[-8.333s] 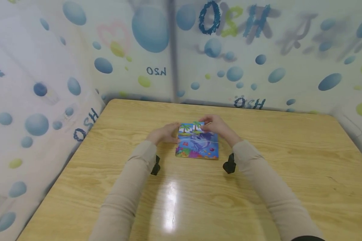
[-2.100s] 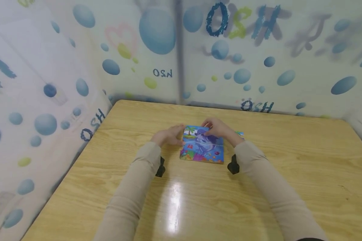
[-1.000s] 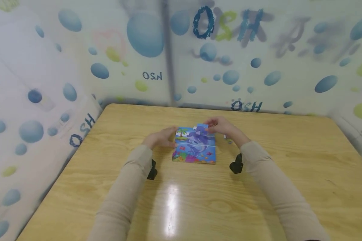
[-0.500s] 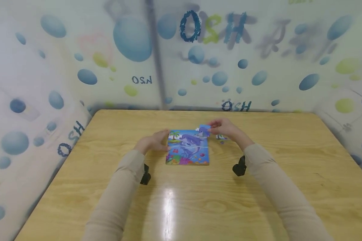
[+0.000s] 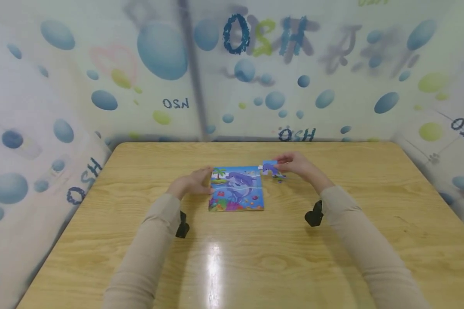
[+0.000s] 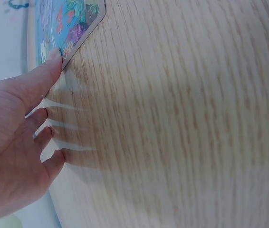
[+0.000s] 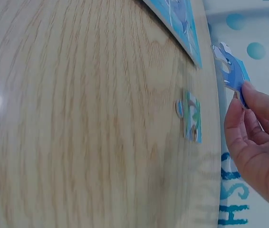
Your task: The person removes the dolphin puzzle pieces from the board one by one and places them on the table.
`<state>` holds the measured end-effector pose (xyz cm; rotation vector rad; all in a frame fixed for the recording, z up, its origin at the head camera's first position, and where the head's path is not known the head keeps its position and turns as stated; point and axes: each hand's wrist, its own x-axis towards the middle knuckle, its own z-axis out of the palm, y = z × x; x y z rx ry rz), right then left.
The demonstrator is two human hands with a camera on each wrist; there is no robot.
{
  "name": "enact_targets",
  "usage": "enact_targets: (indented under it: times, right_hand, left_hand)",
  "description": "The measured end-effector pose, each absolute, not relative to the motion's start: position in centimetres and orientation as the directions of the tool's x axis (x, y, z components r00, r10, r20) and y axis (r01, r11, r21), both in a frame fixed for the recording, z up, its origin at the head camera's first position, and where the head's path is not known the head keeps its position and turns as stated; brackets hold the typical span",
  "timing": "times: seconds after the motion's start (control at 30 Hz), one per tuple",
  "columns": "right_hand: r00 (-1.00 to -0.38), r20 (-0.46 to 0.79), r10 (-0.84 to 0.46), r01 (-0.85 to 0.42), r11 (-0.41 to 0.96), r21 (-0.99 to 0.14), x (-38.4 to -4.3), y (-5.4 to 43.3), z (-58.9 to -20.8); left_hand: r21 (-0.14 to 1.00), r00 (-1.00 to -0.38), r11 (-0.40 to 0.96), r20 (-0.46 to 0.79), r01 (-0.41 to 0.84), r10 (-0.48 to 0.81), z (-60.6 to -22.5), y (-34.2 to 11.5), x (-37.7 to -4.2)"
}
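A square jigsaw puzzle with a dolphin, a palm tree and coral lies flat on the table. My left hand is at its left side; in the left wrist view the thumb touches the puzzle's edge, the other fingers reaching toward the table. Off the puzzle's upper right corner, my right hand pinches a puzzle piece showing a dolphin's head between thumb and fingertips. Below that hand, a loose palm-tree piece lies on the table, mostly covered by the held piece in the head view.
The wooden table carries a bright light reflection near its front. A bubble-patterned wall covering stands behind the table and along both sides. Black wrist-worn devices show below the sleeves.
Earlier my right hand was at a palm-tree piece, which later lies to the puzzle's right. Since then it has lifted the dolphin-head piece off the puzzle and carried it right. My left hand stays.
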<state>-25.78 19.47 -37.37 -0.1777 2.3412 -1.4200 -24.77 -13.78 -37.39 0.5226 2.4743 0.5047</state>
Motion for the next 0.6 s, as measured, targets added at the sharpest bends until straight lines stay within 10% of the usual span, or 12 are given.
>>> enact_targets:
  times: [0.6]
  right_hand:
    - [-0.954, -0.253, -0.160, 0.136, 0.523, -0.841, -24.2, 25.5, -37.9]
  left_hand:
    - [0.457, -0.763, 0.850, -0.441, 0.264, 0.473, -37.5, -13.7, -25.0]
